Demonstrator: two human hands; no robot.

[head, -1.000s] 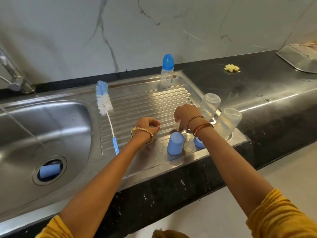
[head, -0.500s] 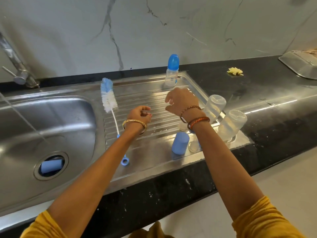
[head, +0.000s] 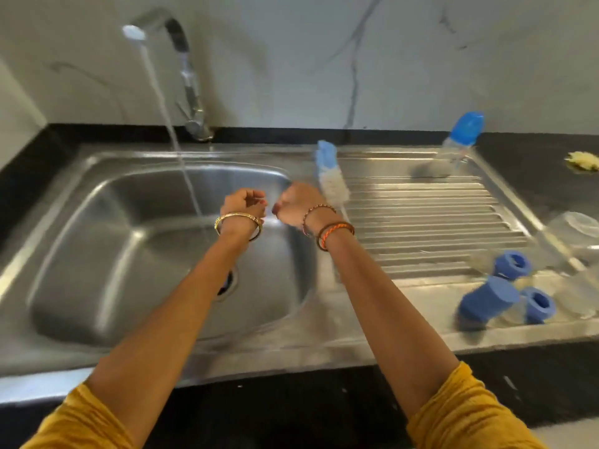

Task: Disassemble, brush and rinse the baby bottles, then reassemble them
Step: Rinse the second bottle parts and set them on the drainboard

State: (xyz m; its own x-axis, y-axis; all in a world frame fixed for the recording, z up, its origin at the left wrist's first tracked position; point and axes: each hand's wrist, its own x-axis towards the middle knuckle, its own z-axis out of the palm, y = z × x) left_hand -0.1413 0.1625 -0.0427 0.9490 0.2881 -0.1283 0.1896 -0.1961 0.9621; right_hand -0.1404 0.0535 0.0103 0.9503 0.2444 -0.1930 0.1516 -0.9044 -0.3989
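Both my hands hover over the steel sink basin point(head: 97, 254), just right of the running water stream point(head: 181, 163). My left hand point(head: 243, 202) has its fingertips pinched together, seemingly on a small clear piece that I cannot make out. My right hand point(head: 296, 204) is curled close beside it, its contents hidden. The blue-and-white bottle brush point(head: 332, 179) lies on the drainboard behind my right hand. An assembled bottle with a blue cap point(head: 460, 140) stands at the back. A blue cap point(head: 486, 301), two blue rings point(head: 513, 264) point(head: 539, 304) and clear bottle bodies point(head: 577, 228) sit at the right.
The tap point(head: 181, 59) rises behind the basin against the marble wall. A blue piece shows in the drain hole point(head: 227, 281), half hidden by my left arm. A yellow scrap point(head: 583, 162) lies on the black counter point(head: 551, 189) at the far right.
Both hands have left the parts on the drainboard and travelled left over the basin toward the water stream. My view has swung left with them.
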